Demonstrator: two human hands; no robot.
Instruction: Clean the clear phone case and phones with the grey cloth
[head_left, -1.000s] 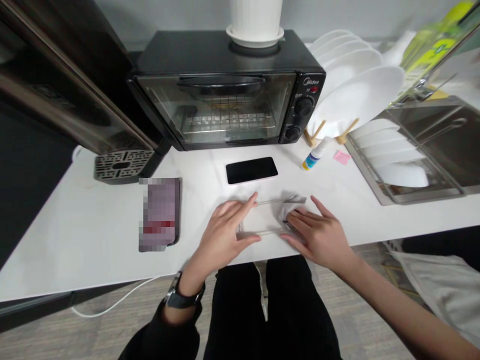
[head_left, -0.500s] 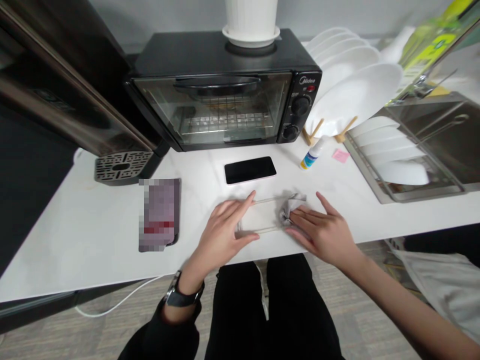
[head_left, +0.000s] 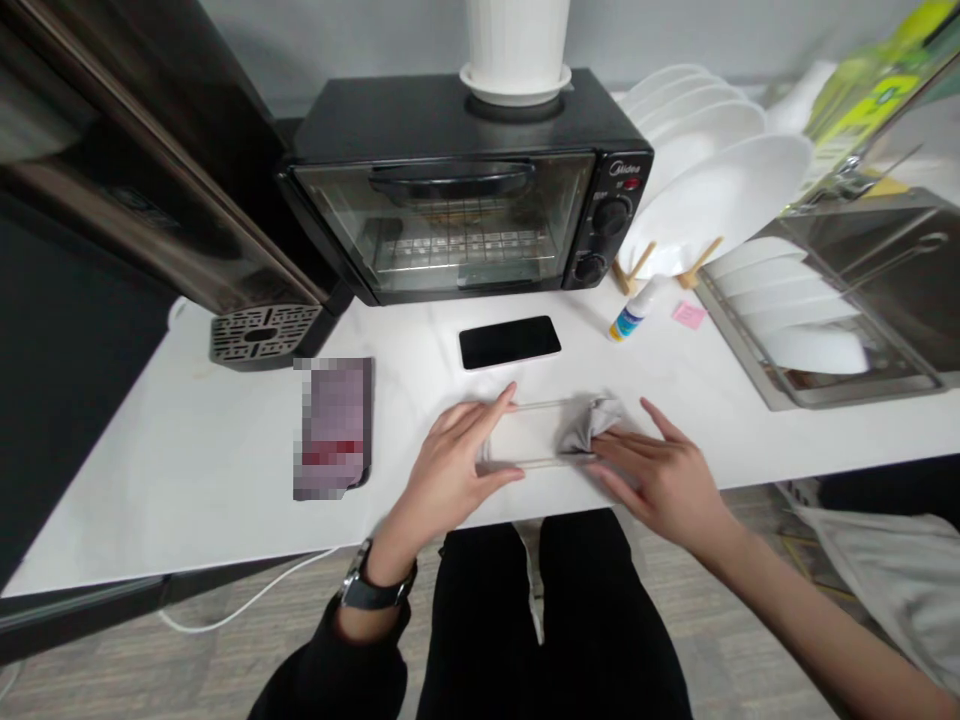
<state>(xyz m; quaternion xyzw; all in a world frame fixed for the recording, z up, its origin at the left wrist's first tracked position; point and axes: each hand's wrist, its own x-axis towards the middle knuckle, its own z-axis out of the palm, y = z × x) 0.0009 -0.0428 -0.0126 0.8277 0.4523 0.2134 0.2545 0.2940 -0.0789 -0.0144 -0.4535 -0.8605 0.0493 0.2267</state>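
Note:
A clear phone case lies flat on the white counter in front of me, its pale rim showing along the long sides. My left hand grips its left end, with the thumb on the near edge and the fingers on the far edge. Inside the case's right end my right hand presses a crumpled grey cloth with its fingertips, thumb and index finger spread apart. The cloth hides that end of the case. Just beyond the case lies a black-screened phone.
A toaster oven stands behind, bearing a white pot. A small spray bottle and pink note lie right, near racked plates and the sink. A pixelated purple item and drip tray are left.
The grey cloth has folded into a different shape under my right fingers, which have shifted slightly. My left hand keeps its hold on the phone case. The whole view has drifted a little.

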